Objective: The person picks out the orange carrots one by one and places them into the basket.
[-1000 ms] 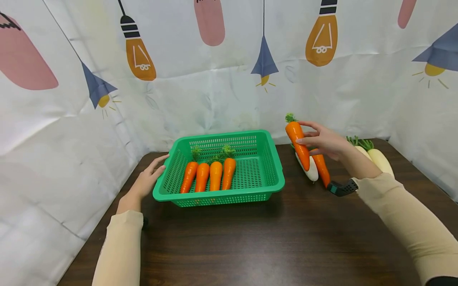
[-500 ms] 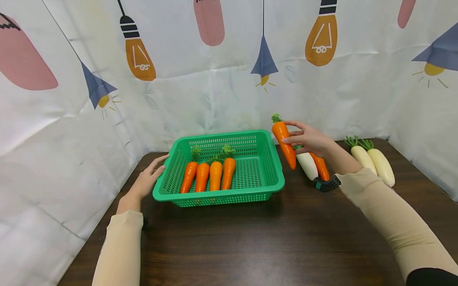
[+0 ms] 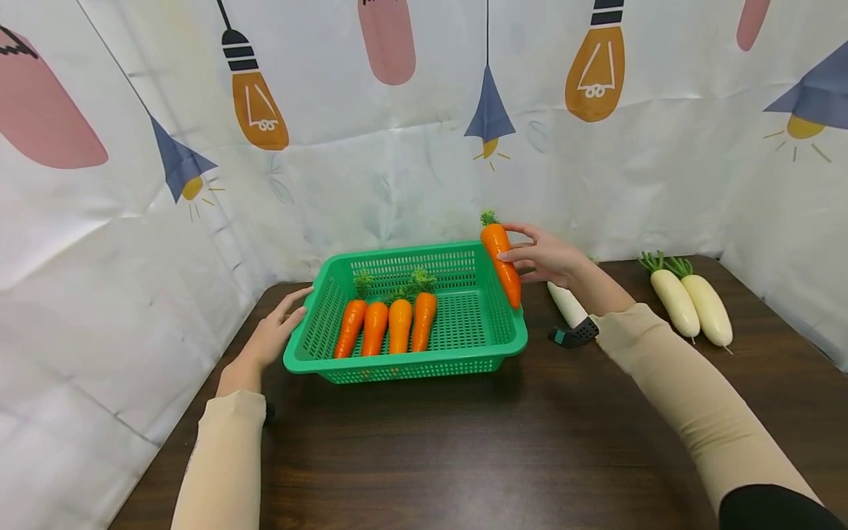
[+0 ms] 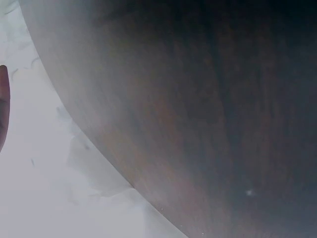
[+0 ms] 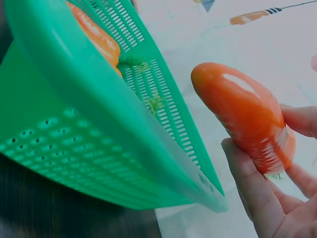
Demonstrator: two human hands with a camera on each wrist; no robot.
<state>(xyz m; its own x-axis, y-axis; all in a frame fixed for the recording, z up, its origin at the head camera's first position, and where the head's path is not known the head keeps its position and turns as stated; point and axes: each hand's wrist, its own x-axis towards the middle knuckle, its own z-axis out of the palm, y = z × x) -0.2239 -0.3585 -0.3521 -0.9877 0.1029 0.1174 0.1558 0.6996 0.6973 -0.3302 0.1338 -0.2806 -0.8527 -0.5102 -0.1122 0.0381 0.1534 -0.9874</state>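
Observation:
My right hand (image 3: 546,258) pinches an orange carrot (image 3: 500,263) with a green tuft, held at a tilt over the right rim of a green basket (image 3: 404,363). In the right wrist view the carrot (image 5: 242,114) sits between thumb and fingers, apart from the basket wall (image 5: 99,158). Several carrots (image 3: 400,326) lie side by side in the left part of the basket, tufts toward the back. My left hand (image 3: 270,335) rests at the basket's left rim, fingers fairly straight. Only a sliver of a finger (image 4: 4,106) shows in the left wrist view.
A white radish (image 3: 567,303) lies behind my right wrist, partly hidden. Two more pale radishes (image 3: 689,305) with green stems lie at the right of the dark wooden table (image 3: 424,449). A white patterned cloth (image 3: 411,169) hangs behind and along the left side.
My right hand has carried the carrot leftward, from above the radish at the right to over the basket's right rim. The left hand and the basket stay in place.

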